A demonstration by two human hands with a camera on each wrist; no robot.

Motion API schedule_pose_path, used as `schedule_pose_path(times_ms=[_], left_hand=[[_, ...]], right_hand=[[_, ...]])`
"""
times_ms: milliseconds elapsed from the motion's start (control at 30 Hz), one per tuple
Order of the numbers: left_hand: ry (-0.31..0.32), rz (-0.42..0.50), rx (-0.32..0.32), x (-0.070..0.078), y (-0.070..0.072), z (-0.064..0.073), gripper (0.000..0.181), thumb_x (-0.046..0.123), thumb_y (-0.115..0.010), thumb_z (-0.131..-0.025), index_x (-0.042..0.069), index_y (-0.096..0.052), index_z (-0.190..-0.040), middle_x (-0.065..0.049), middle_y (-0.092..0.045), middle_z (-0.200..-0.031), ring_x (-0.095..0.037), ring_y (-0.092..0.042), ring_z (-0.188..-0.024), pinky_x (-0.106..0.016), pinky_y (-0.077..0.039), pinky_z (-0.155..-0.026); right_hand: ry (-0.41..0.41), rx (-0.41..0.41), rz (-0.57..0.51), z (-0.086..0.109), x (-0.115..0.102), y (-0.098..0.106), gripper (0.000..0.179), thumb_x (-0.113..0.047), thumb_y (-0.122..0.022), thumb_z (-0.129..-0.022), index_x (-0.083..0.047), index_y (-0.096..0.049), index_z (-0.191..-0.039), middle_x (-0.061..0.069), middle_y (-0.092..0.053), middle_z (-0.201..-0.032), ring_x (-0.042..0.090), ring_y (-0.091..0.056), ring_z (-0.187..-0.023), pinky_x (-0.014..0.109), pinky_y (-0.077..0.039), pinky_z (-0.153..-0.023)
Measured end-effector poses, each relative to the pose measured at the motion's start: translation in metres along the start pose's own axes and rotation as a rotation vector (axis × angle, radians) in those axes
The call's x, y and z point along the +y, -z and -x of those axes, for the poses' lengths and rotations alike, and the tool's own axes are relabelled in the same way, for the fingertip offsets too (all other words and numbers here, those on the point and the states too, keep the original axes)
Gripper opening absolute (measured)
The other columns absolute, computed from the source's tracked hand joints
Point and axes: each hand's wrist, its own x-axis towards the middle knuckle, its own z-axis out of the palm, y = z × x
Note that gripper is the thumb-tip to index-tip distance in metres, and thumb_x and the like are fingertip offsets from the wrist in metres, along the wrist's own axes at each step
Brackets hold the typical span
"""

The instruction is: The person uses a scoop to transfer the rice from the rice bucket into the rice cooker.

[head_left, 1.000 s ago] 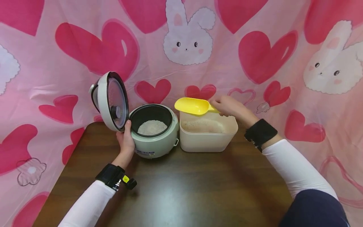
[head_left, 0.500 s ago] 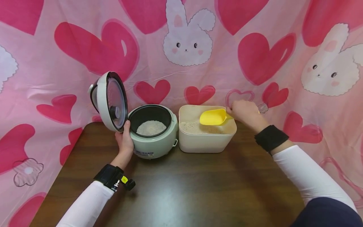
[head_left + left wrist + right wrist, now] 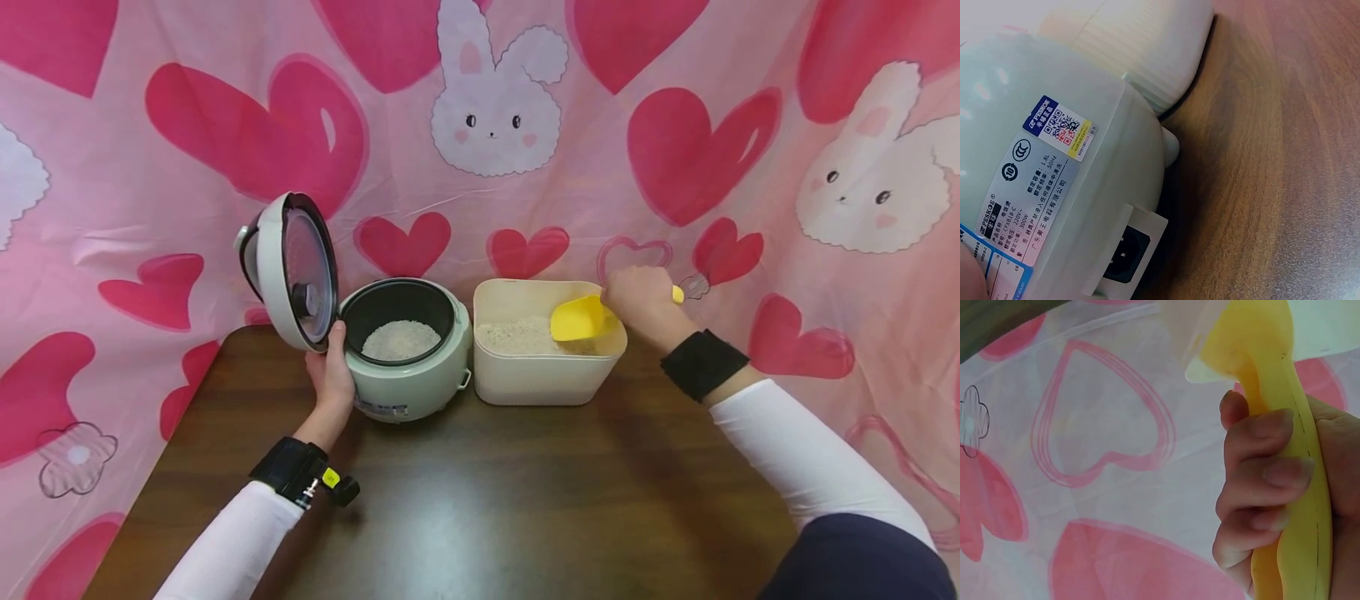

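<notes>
There's rice [image 3: 401, 340] in the cooker [image 3: 408, 392], just right of the left hand [image 3: 332, 377], and grain [image 3: 513, 335] in the bin [image 3: 534, 382], below-left of the right hand [image 3: 642, 302]. The first lies spread against the cooker; the second grips the scoop [image 3: 577, 318], its bowl inside the bin.

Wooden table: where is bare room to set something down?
Bare: the wooden table in front of the rice cooker and cream bin, between white sleeves; a smaller patch left of the left hand. Crowded: behind, where cooker and bin stand close and the right hand holds the yellow scoop.
</notes>
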Motion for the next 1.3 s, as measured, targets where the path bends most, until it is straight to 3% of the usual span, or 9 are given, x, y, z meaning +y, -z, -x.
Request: schedule_pose_path(times_ms=[400, 800, 933, 1300], left_hand=[[-0.002, -0.01, -0.006, 0.0, 0.001, 0.001, 0.05, 0.044, -0.059, -0.102, 0.008, -0.061, -0.138, -0.002, -0.064, -0.133, -0.013, -0.054, -0.125, -0.027, -0.037, -0.114], [-0.008, -0.019, -0.016, 0.001, 0.001, 0.001, 0.053, 0.044, -0.057, -0.103, 0.007, -0.058, -0.141, -0.004, -0.062, -0.138, -0.015, -0.052, -0.129, -0.029, -0.035, -0.117], [-0.009, -0.021, -0.019, 0.0, 0.001, 0.0, 0.053, 0.043, -0.057, -0.103, 0.007, -0.057, -0.142, -0.005, -0.061, -0.139, -0.016, -0.052, -0.13, -0.029, -0.035, -0.117], [-0.017, -0.011, -0.025, 0.0, 0.001, -0.001, 0.052, 0.043, -0.057, -0.103, 0.008, -0.058, -0.142, -0.004, -0.061, -0.14, -0.014, -0.052, -0.13, -0.031, -0.035, -0.118]], right_hand=[[0.028, -0.031, -0.018, -0.011, -0.009, -0.023, 0.038, -0.033, -0.058, -0.104, 0.002, -0.073, -0.097, 0.012, -0.06, -0.071, 0.032, -0.059, -0.07, 0.048, -0.061, -0.067], [-0.03, -0.14, -0.206, -0.022, -0.022, -0.035, 0.039, -0.035, -0.054, -0.104, -0.002, -0.067, -0.089, 0.011, -0.056, -0.071, 0.031, -0.057, -0.071, 0.039, -0.054, -0.06], [-0.038, -0.18, -0.28, -0.024, -0.03, -0.038, 0.039, -0.036, -0.054, -0.104, -0.004, -0.067, -0.087, 0.011, -0.062, -0.073, 0.029, -0.059, -0.068, 0.036, -0.052, -0.059], [-0.002, -0.167, -0.36, -0.028, -0.043, -0.045, 0.036, -0.036, -0.055, -0.103, -0.005, -0.068, -0.09, 0.009, -0.066, -0.074, 0.027, -0.06, -0.066, 0.033, -0.05, -0.061]])
